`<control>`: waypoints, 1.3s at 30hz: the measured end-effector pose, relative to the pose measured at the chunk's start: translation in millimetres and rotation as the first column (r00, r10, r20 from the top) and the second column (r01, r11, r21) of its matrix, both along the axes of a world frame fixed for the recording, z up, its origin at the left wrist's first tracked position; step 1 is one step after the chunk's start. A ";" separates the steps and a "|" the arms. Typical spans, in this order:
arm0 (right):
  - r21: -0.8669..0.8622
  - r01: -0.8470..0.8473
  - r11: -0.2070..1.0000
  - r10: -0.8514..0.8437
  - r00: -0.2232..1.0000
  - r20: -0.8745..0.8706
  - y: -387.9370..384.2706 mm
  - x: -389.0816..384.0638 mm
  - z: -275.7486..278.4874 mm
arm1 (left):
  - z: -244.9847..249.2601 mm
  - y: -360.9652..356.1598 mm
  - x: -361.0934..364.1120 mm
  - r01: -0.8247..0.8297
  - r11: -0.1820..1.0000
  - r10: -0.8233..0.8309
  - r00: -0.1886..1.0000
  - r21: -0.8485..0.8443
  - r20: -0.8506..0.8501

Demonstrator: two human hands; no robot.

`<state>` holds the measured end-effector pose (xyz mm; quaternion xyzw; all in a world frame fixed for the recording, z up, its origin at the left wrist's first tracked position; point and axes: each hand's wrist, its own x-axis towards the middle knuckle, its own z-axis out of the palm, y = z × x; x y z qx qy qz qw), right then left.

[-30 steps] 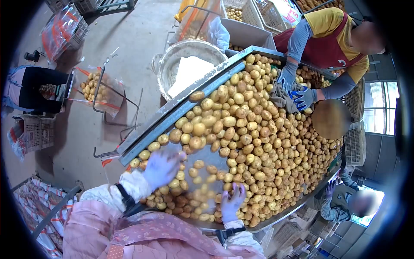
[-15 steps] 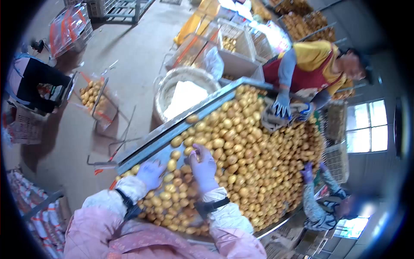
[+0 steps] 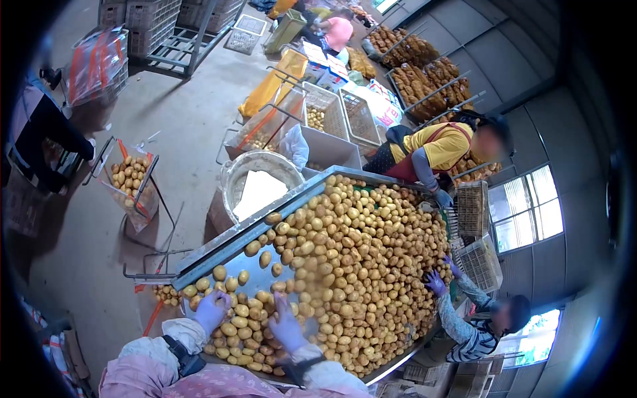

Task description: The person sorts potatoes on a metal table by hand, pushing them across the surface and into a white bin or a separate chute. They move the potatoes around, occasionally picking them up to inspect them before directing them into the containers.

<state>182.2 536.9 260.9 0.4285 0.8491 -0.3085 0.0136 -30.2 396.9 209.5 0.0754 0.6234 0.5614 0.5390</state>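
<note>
1. Resting among smooth yellow-brown potatoes point(image 3: 352, 265), the purple-gloved left hand point(image 3: 212, 310) is lying half-curled; I cannot tell whether its grip is holding any.
2. The purple-gloved right hand point(image 3: 287, 324) is lying nearby, its grip equally unclear.
3. A blue-grey metal table point(image 3: 259, 283) is bearing them, its raised rim point(image 3: 255, 231) probably preventing roll-off.

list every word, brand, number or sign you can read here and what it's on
None can be read for certain.
White bag beyond the table: red marks that look like print, too small and blurred to read.
White and blue boxes near it: coloured patches, perhaps print, too small to read.
Potatoes: no labels visible.
White sheet in the tub: no writing I can make out.
</note>
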 end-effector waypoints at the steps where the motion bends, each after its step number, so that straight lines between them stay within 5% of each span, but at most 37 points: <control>1: 0.107 -0.009 0.994 0.013 0.999 -0.043 -10.6 26.7 -17.1 | -3.9 -3.7 7.1 -0.037 0.999 0.038 0.999 -0.022 0.036; 3: -0.038 0.164 0.986 -0.166 0.984 -0.070 -39.7 56.6 -17.5 | -48.2 -10.2 37.1 0.090 0.995 -0.096 0.978 -0.039 -0.183; 6: -0.183 0.282 0.942 -0.316 0.927 -0.200 -85.6 50.1 17.8 | -7.5 -15.0 64.9 0.366 0.931 -0.364 0.928 0.013 -0.082; 7: -0.284 0.313 0.906 -0.366 0.917 -0.157 -99.7 36.5 39.3 | 66.2 -6.6 55.7 0.565 0.825 -0.565 0.825 -0.014 -0.015; 8: 0.071 0.108 0.992 -0.085 0.959 -0.271 -102.4 41.8 24.2 | 9.9 -7.4 91.8 0.683 0.708 -0.661 0.731 0.180 -0.171; 9: -0.042 0.181 0.983 -0.185 0.934 -0.306 -103.3 54.9 13.4 | 38.5 -4.9 99.6 0.793 0.604 -0.689 0.572 0.084 -0.446; 10: -0.159 0.246 0.956 -0.287 0.898 -0.333 -104.6 66.9 8.2 | 75.6 0.6 96.1 0.839 0.543 -0.780 0.523 0.044 -0.343; 13: -0.084 0.539 0.838 -0.545 0.820 -0.177 -90.4 131.2 15.7 | 2.4 -6.9 134.6 0.890 0.387 -0.690 0.452 0.240 -0.566; 14: -0.206 0.743 0.637 -0.763 0.646 -0.031 -90.1 147.6 27.0 | 42.1 -7.7 128.1 0.897 0.375 -0.755 0.441 0.232 -0.485; 15: 0.181 0.641 0.746 -0.616 0.767 -0.178 -86.3 205.7 -32.6 | 65.9 -7.4 124.7 0.902 0.369 -0.809 0.431 0.226 -0.399; 17: 0.377 0.587 0.717 -0.564 0.805 -0.182 -84.2 228.1 -20.9 | 50.4 -9.9 123.0 0.988 0.149 -0.743 0.083 -0.043 -0.664; 18: -0.086 0.863 0.498 -0.851 0.468 -0.236 -90.6 232.0 -24.9 | 38.2 -15.1 117.9 0.978 0.054 -0.664 -0.115 -0.201 -0.739; 20: 0.088 0.800 0.593 -0.792 0.600 -0.115 -105.7 221.3 -72.1 | -11.0 -40.4 88.7 0.903 0.069 -0.324 -0.382 -0.425 -0.865; 21: 0.193 0.757 0.624 -0.769 0.639 -0.022 -118.9 184.7 -57.9 | -57.9 -53.1 76.5 0.950 0.148 -0.181 -0.248 -0.276 -0.952; 22: 0.235 0.724 0.648 -0.752 0.656 0.053 -134.9 157.2 -82.1 | -29.3 -48.8 63.0 0.913 0.138 -0.218 -0.349 -0.383 -0.911; 23: 0.186 0.733 0.654 -0.695 0.680 -0.234 -150.2 137.1 -103.9 | -28.8 -48.4 55.1 0.909 0.165 -0.218 -0.345 -0.382 -0.913; 24: 0.120 0.738 0.664 -0.747 0.660 0.074 -151.6 87.0 -38.0 | -27.1 -45.9 45.2 0.924 0.200 -0.199 -0.286 -0.325 -0.937; 25: 0.188 0.705 0.684 -0.708 0.704 -0.066 -161.1 89.6 -89.4 | -19.3 -43.4 37.5 0.912 0.187 -0.332 -0.292 -0.366 -0.897; 27: -0.058 0.743 0.667 -0.732 0.640 -0.233 -163.5 60.7 -53.6 | 6.4 -37.8 19.5 0.871 0.212 -0.365 -0.349 -0.442 -0.863; 30: -0.111 0.644 0.757 -0.653 0.751 -0.098 -171.2 69.1 4.6 | 11.6 -43.9 -5.6 0.817 0.290 -0.370 -0.385 -0.499 -0.846; 32: 0.010 0.593 0.805 -0.589 0.802 -0.094 -177.1 105.5 54.0 | 22.6 -46.8 -16.3 0.850 0.309 -0.362 -0.309 -0.426 -0.879; 34: 0.277 0.665 0.694 -0.599 0.746 -0.291 -183.7 181.5 56.7 | 21.2 -49.4 -31.4 0.842 0.389 -0.408 -0.206 -0.374 -0.889; 35: 0.259 0.733 0.629 -0.705 0.679 -0.205 -185.7 231.8 67.4 | 6.5 -50.7 -37.2 0.818 0.452 -0.448 -0.137 -0.355 -0.884; 36: 0.182 0.863 0.472 -0.816 0.506 -0.279 -186.5 257.3 91.5 | 0.5 -50.8 -44.2 0.790 0.513 -0.477 -0.063 -0.336 -0.877; 37: 0.093 0.953 0.289 -0.895 0.304 -0.328 -187.2 283.3 113.8 | 16.3 -43.7 -42.8 0.746 0.600 -0.560 0.134 -0.289 -0.818; 38: 0.515 0.830 0.213 -0.933 0.329 -0.144 -196.5 332.0 100.5 | 20.8 -37.2 -41.4 0.706 0.657 -0.523 0.174 -0.264 -0.835; 39: 0.622 0.765 0.166 -0.950 0.293 -0.106 -197.6 357.8 88.0 | 22.8 -31.3 -37.8 0.665 0.709 -0.481 0.216 -0.233 -0.849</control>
